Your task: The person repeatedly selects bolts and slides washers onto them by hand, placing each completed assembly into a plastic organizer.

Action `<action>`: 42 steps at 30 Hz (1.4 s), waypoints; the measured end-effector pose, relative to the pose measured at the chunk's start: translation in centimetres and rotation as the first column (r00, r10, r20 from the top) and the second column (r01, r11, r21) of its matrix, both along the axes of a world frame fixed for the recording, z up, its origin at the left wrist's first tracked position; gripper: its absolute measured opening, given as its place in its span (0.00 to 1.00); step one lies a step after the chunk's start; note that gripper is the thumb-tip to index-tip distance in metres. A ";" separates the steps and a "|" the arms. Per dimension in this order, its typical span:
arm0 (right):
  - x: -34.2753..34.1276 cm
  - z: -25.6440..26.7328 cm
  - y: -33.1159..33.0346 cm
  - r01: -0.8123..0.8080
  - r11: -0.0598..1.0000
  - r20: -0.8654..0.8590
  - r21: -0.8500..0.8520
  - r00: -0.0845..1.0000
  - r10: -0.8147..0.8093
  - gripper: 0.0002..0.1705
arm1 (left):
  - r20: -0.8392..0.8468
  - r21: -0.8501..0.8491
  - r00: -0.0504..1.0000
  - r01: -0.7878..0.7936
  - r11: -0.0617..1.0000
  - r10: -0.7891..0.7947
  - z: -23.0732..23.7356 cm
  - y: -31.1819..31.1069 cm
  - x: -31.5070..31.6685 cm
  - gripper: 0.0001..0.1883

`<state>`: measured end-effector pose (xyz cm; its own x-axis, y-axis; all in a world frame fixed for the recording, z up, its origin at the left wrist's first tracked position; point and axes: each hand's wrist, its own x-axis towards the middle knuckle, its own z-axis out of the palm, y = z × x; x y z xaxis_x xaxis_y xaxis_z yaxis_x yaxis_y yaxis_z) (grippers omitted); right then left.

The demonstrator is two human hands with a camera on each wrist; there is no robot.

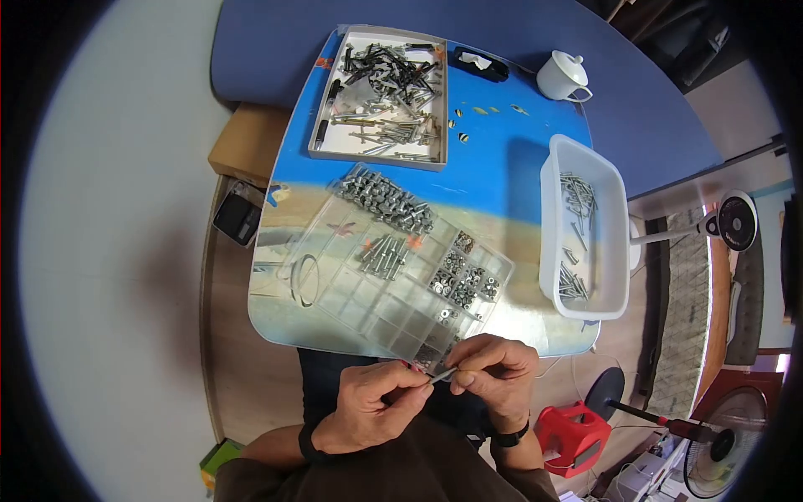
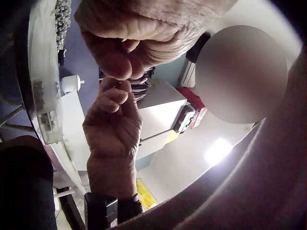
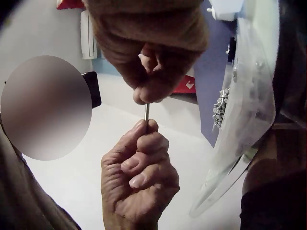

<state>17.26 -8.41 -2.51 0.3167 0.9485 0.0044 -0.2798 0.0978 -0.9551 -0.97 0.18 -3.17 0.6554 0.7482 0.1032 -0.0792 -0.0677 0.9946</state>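
Both hands meet just off the table's near edge, in front of the body. My left hand [image 1: 376,406] pinches one end of a thin silvery metal rod [image 1: 443,376] between thumb and forefinger. The other end is pinched by the fingertips of my right hand [image 1: 502,372]. A short stretch of its shank [image 3: 147,111] shows between the two sets of fingertips in the right wrist view; both ends are hidden by the fingers. Just beyond the hands lies a clear compartment box [image 1: 335,305], holding bolts [image 1: 385,255], nuts and washers [image 1: 464,284] in separate compartments.
A white tub [image 1: 615,243] with loose screws [image 1: 577,197] stands at the right. At the back left, a shallow cardboard tray [image 1: 445,125] holds mixed screws and black pieces. Behind are a lidded white cup [image 1: 562,77] and a black tissue holder [image 1: 493,71].
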 end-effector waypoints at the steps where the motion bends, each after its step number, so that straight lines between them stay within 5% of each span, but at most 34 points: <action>1: 0.1 -0.1 -0.1 0.004 1.000 -0.004 0.000 1.000 -0.004 0.06 | 0.001 -0.006 1.000 0.007 1.000 -0.007 -0.1 -0.1 0.0 0.04; 10: -0.5 -0.4 0.2 0.017 0.987 -0.301 -0.159 0.951 -0.065 0.10 | 0.016 -0.350 0.972 0.226 0.909 -0.235 0.2 1.0 0.3 0.05; 15: 0.2 -1.7 0.0 -0.099 0.993 0.001 -0.070 0.995 0.100 0.10 | 0.034 -0.545 0.952 0.272 0.794 -0.303 -0.2 1.8 0.2 0.07; 17: 0.2 -1.6 -0.1 -0.114 0.991 -0.003 -0.065 0.993 0.114 0.10 | 0.049 -0.577 0.946 0.288 0.764 -0.319 -0.2 2.0 0.1 0.07; 19: 0.2 -1.3 -0.1 -0.131 0.990 -0.004 -0.059 0.991 0.131 0.10 | 0.151 -0.689 0.918 0.364 0.627 -0.367 -0.3 2.1 0.0 0.08; 21: -0.1 -0.9 -0.1 -0.185 0.982 0.167 -0.043 0.968 0.189 0.10 | 0.162 -0.707 0.910 0.377 0.599 -0.382 -0.3 2.2 -0.1 0.09; 25: -1.0 -0.9 -0.5 -0.161 0.987 0.181 0.012 0.971 0.156 0.10 | 0.221 -0.745 0.884 0.425 0.514 -0.411 -0.3 2.1 -0.3 0.10; 37: -1.3 -0.7 -1.0 -0.132 0.979 0.226 -0.153 0.960 0.164 0.12 | 0.185 -0.803 0.908 0.361 0.475 -0.377 -0.9 1.8 -0.1 0.07; 40: -0.2 0.6 -0.3 -0.179 0.976 0.288 -0.126 0.935 0.209 0.15 | 0.248 -0.851 0.913 0.365 0.377 -0.324 -1.4 2.1 -0.1 0.06; 42: 1.3 1.5 0.2 -0.212 0.951 0.429 -0.225 0.855 0.292 0.19 | 0.227 -0.843 0.917 0.353 0.405 -0.327 -1.2 2.9 -0.1 0.06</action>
